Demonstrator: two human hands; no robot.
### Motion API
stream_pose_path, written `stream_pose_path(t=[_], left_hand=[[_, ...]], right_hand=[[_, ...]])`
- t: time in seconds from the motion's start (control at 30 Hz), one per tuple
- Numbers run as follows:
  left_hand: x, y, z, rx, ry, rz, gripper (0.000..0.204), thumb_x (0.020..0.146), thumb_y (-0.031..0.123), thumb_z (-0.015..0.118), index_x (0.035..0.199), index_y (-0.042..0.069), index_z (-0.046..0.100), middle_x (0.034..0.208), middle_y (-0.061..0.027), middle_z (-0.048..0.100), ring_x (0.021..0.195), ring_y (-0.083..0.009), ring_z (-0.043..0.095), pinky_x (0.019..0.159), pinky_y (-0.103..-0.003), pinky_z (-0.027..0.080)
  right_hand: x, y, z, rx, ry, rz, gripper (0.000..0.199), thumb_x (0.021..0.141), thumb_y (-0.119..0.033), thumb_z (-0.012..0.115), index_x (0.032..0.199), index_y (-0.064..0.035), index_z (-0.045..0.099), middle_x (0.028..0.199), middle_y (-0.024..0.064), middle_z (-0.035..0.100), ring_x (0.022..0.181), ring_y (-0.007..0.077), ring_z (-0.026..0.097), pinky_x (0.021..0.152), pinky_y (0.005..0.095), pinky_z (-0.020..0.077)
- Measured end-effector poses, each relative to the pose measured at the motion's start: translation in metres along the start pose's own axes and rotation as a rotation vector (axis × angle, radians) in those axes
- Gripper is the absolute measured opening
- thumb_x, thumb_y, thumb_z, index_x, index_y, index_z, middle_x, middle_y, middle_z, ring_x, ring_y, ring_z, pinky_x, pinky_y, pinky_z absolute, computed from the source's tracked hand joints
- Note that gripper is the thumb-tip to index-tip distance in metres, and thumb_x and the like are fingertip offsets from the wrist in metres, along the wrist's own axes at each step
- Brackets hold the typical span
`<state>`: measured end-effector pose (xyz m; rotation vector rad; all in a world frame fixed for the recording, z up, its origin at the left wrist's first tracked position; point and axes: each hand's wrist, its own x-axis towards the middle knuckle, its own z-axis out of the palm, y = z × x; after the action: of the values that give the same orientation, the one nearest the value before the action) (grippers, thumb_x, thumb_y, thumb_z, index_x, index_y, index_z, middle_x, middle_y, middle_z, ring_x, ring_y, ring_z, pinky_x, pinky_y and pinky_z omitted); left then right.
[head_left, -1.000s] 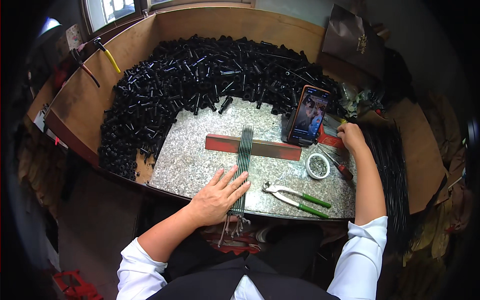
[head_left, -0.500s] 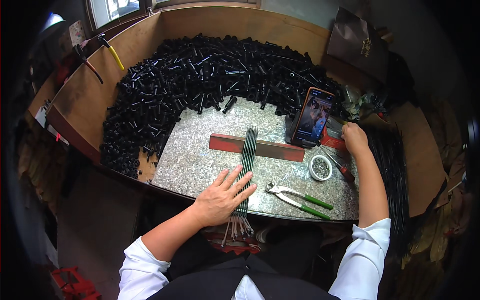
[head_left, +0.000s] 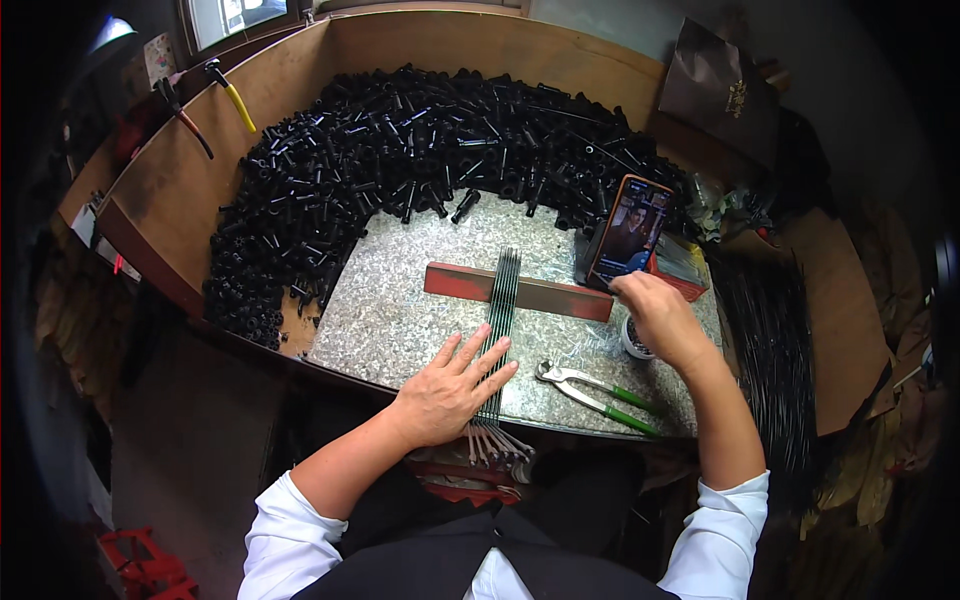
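Observation:
My left hand (head_left: 450,388) lies flat with fingers spread over a row of thin dark rods (head_left: 506,300). The rods lie side by side across a red and brown bar (head_left: 455,281), and their pale curved ends stick out past the table's front edge. Over a small white cup (head_left: 630,342) hovers my right hand (head_left: 665,320), its fingers drawn together; whatever they may hold is hidden. Pincers (head_left: 590,393) with green handles lie between the rods and my right forearm. A phone (head_left: 632,232) leans upright just behind my right hand, its screen lit.
A big heap of black tubular parts (head_left: 420,140) rings the stone-patterned tabletop (head_left: 390,260), inside wooden side walls (head_left: 500,42). Two pliers (head_left: 232,97) hang on the left wall. Long black rods (head_left: 780,350) lie at the right, and a dark paper bag (head_left: 715,85) stands behind.
My right hand has come from beside the phone toward me and to the left, over the white cup. My left hand stays on the rods, whose pale ends have shifted and fanned out.

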<state>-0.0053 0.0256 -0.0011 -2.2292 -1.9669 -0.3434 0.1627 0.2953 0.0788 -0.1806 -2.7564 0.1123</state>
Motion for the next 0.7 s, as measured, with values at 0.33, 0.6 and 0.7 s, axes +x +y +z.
stream_pose_path(t=[0.33,0.6,0.7], left_hand=[[-0.001,0.002,0.007,-0.027,0.034,-0.030,0.060,0.083,0.018,0.052,0.141,0.007,0.040,0.147,-0.0228,0.031,0.137,-0.0419,0.027,0.110,-0.054,0.025],[-0.002,0.001,0.006,-0.016,0.033,-0.037,0.058,0.084,0.017,0.049,0.140,0.006,0.041,0.147,-0.0235,0.032,0.137,-0.0421,0.028,0.109,-0.055,0.026],[-0.001,0.001,0.004,-0.016,0.034,-0.039,0.058,0.084,0.017,0.049,0.140,0.006,0.041,0.147,-0.0230,0.032,0.137,-0.0421,0.028,0.109,-0.055,0.026]], right_hand=[[0.045,-0.022,0.072,-0.250,0.011,-0.070,0.035,0.080,-0.006,0.053,0.114,-0.0115,0.061,0.085,0.0066,0.057,0.085,0.0233,0.059,0.071,0.0344,0.0512],[0.051,-0.021,0.077,-0.266,-0.003,-0.044,0.034,0.081,-0.008,0.053,0.114,-0.0122,0.062,0.085,0.0066,0.057,0.085,0.0230,0.059,0.070,0.0338,0.0512],[0.054,-0.020,0.079,-0.268,0.003,-0.046,0.035,0.081,-0.007,0.053,0.114,-0.0123,0.062,0.085,0.0065,0.057,0.085,0.0228,0.059,0.070,0.0336,0.0512]])
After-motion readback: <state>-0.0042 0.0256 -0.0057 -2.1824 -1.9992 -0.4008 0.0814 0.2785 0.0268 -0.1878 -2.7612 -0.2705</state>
